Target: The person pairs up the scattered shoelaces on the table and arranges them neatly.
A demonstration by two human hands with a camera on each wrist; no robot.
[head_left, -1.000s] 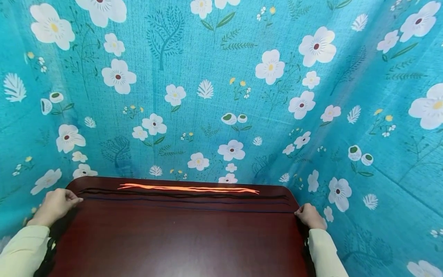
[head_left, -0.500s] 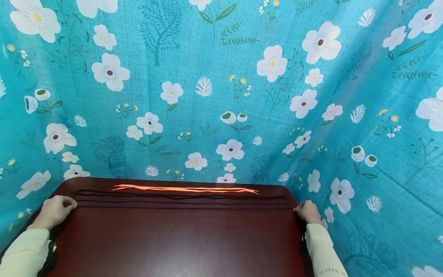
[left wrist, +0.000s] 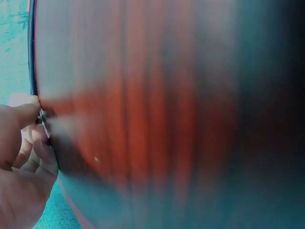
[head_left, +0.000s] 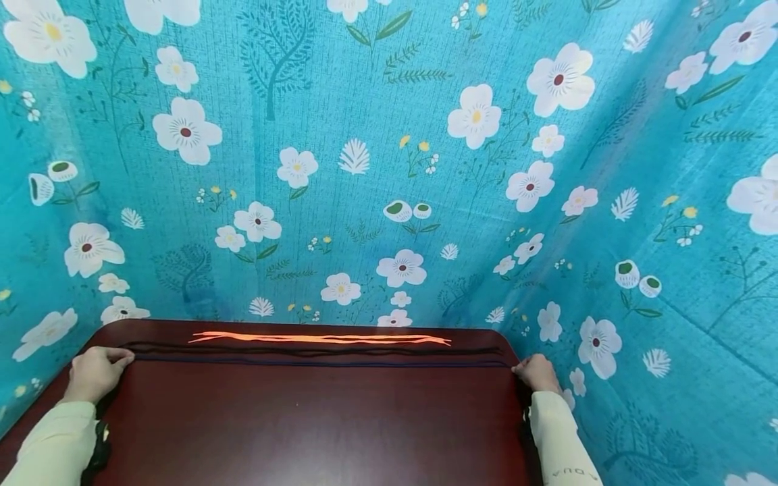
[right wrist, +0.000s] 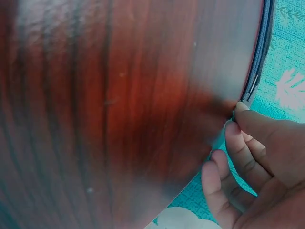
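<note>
A long dark blue shoelace (head_left: 316, 364) is stretched straight from side to side across the brown table (head_left: 316, 418). My left hand (head_left: 94, 374) pinches its left end at the table's left edge. At the right edge, my right hand (head_left: 537, 374) pinches the other end between thumb and forefinger. Another dark blue lace runs right alongside it. The right wrist view shows the woven blue lace (right wrist: 259, 47) and a hard tip near the thumb. In the left wrist view the lace (left wrist: 32, 52) runs away from the fingertips along the table's edge.
Just beyond the blue pair lie black laces (head_left: 304, 352), roughly parallel. Orange laces (head_left: 316, 339) lie nearest the table's far edge, shorter in span. A turquoise flowered cloth (head_left: 365, 202) hangs behind and on both sides.
Both hands have brought the held blue lace down and toward the far edge, closing the gap to the other blue lace. The orange and black laces keep their places.
</note>
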